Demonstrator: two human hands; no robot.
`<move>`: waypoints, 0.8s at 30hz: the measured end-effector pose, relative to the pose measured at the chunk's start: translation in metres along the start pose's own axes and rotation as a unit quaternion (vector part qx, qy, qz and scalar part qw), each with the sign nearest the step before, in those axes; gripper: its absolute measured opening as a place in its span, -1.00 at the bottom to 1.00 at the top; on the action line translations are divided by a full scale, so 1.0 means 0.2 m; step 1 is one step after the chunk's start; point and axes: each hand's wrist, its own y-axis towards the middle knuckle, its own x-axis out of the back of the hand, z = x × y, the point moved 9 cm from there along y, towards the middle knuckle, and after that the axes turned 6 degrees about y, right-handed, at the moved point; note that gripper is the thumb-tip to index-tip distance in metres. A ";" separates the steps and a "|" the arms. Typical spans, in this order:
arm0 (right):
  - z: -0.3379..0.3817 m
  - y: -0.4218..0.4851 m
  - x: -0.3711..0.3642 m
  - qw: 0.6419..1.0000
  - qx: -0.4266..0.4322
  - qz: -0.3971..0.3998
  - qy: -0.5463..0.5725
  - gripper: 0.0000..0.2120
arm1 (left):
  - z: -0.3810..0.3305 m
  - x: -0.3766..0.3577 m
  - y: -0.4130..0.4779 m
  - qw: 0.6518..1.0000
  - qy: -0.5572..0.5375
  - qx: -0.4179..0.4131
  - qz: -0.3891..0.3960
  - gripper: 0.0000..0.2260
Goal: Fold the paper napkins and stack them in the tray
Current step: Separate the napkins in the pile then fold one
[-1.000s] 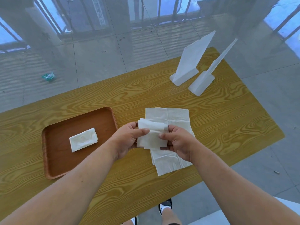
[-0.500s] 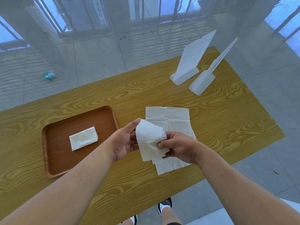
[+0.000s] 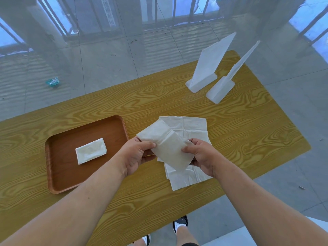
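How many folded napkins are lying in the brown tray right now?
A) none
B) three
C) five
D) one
D: a single folded napkin lies in the brown tray, while the other napkin is held between the left hand and the right hand, to the right of the tray.

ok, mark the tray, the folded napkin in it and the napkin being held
tray (image 3: 62, 173): head view, bare floor near its left rim.
folded napkin (image 3: 91, 150): head view, middle of its top face.
held napkin (image 3: 167, 150): head view, middle of the sheet.
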 end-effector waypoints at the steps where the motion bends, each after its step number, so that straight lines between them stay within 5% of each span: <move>1: -0.02 -0.01 -0.02 1.000 -0.015 0.024 -0.012 -0.77 | 0.00 0.00 0.00 1.000 0.007 -0.004 -0.011 -0.72; 10: 0.09 -0.07 -0.19 0.991 0.033 0.127 -0.033 -0.51 | -0.08 -0.10 -0.04 0.994 0.005 0.009 0.110 -0.69; 17: 0.05 -0.11 -0.31 0.981 -0.031 0.189 -0.020 -0.39 | -0.13 -0.16 -0.06 0.987 -0.050 -0.014 0.149 -0.62; 20: 0.06 -0.10 -0.31 0.980 -0.017 0.196 0.009 -0.52 | -0.14 -0.14 -0.06 0.990 -0.044 -0.019 0.133 -0.65; 24: 0.15 -0.05 -0.24 0.991 0.063 0.105 0.052 -0.81 | -0.13 -0.07 -0.02 0.999 0.008 -0.030 0.032 -0.82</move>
